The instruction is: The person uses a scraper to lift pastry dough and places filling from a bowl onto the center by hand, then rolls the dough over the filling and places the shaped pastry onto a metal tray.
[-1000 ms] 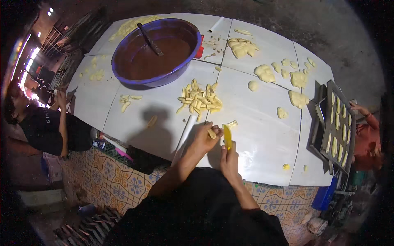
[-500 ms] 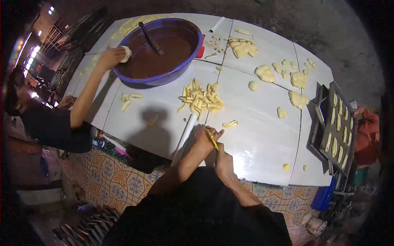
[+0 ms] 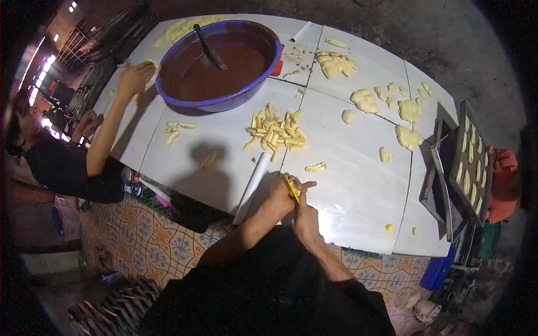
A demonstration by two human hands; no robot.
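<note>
My left hand (image 3: 280, 193) and my right hand (image 3: 306, 218) meet low over the table's near edge. Between them is a narrow, bright yellow thing (image 3: 292, 190), its kind too small to make out. Both hands are closed about it, with one finger of the left stretched to the right. Just beyond lies a single pale yellow strip (image 3: 315, 167). Farther off sits a heap of similar cut strips (image 3: 274, 130). A white rod (image 3: 252, 187) rests on the table left of my hands.
A purple basin (image 3: 216, 106) of brown liquid holds a dark-handled utensil (image 3: 210, 47). At the left, a co-worker's hand (image 3: 136, 78) holds something pale. Dough pieces (image 3: 364, 101) lie toward the right. Beyond them a tilted tray (image 3: 469, 168) carries rows of strips.
The co-worker's hand has moved left from the basin's rim with the pale thing. The tray at right has shifted slightly. My hands have barely moved.
</note>
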